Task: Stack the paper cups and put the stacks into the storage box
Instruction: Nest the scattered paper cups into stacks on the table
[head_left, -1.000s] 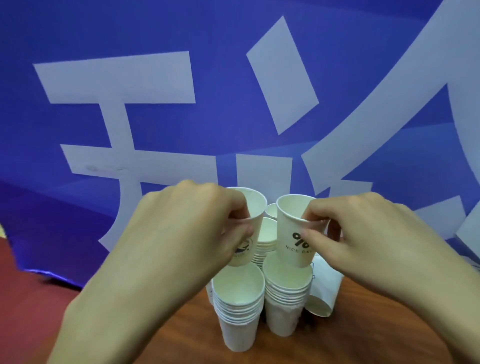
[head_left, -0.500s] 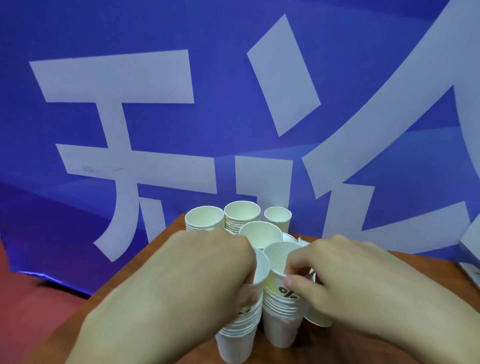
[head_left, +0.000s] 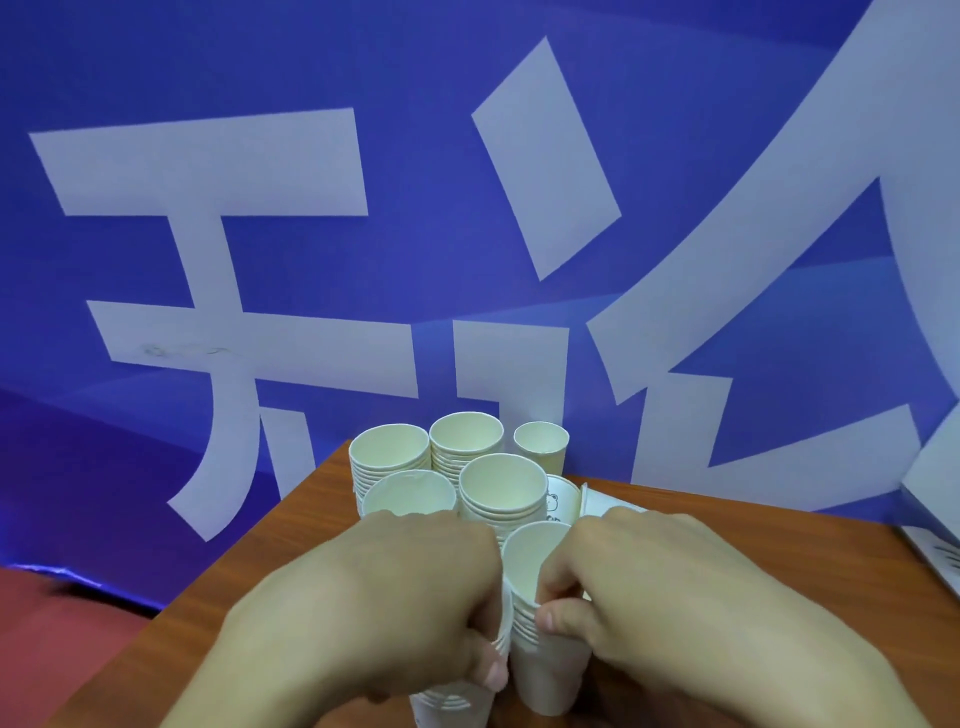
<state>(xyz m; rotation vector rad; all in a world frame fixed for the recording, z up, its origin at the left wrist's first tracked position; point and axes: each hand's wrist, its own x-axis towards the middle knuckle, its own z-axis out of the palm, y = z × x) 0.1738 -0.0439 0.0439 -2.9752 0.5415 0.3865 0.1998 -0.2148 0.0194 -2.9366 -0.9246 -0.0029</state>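
Cups (head_left: 527, 561) held aloft a second ago now nested; left hand (head_left: 374, 613) fingers grip left stack (head_left: 452, 701); right hand (head_left: 675, 597) fingers pinch right stack (head_left: 545, 675).

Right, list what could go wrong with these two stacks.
The left hand grips the left stack of white paper cups, the right hand the right stack of white paper cups, side by side; squeezing may crush rims or tip one into the other. The rear white cup stacks stand close behind the knuckles; lifting might topple them.
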